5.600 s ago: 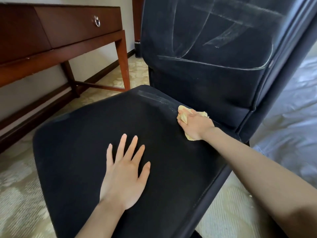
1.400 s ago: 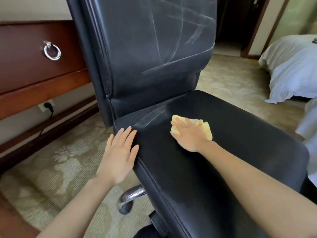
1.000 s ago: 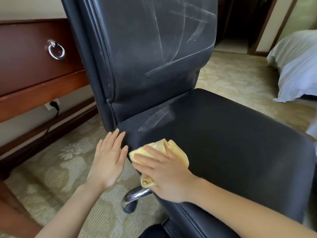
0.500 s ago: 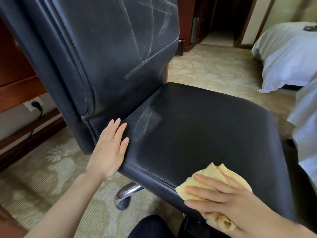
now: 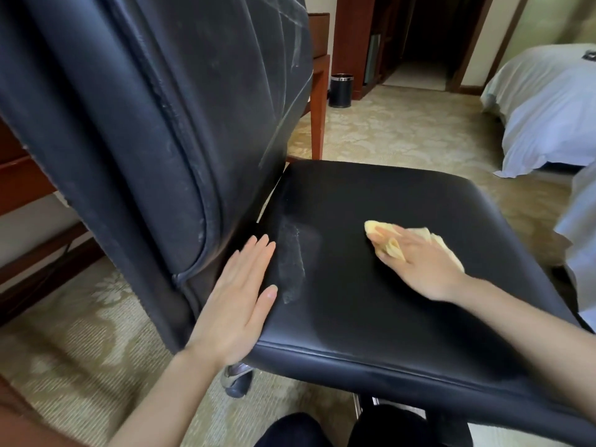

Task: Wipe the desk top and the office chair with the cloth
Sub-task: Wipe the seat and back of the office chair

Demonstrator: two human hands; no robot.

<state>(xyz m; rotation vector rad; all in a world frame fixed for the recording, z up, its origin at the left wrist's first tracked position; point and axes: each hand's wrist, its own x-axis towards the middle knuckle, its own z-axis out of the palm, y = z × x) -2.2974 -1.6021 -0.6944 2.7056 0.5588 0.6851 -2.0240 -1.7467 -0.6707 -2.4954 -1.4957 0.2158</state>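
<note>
Atop the black seat of the office chair (image 5: pixel 371 317), right of its middle: presses the yellow cloth (image 5: pixel 378 228) flat with the right hand (image 5: pixel 422 269), fingers spread and nearly straight over it, one fold poking up between them. Rests the left hand (image 5: pixel 238 298) on the seat's edge beside the scuffed backrest (image 5: pixel 145 124), palm down, fingers straight and together, grasping nothing, just beside a pale dusty streak (image 5: pixel 292 259). Beyond: leg of the wooden desk (image 5: pixel 319 108), small dark bin (image 5: pixel 340 91), white bed (image 5: pixel 548 108).
</note>
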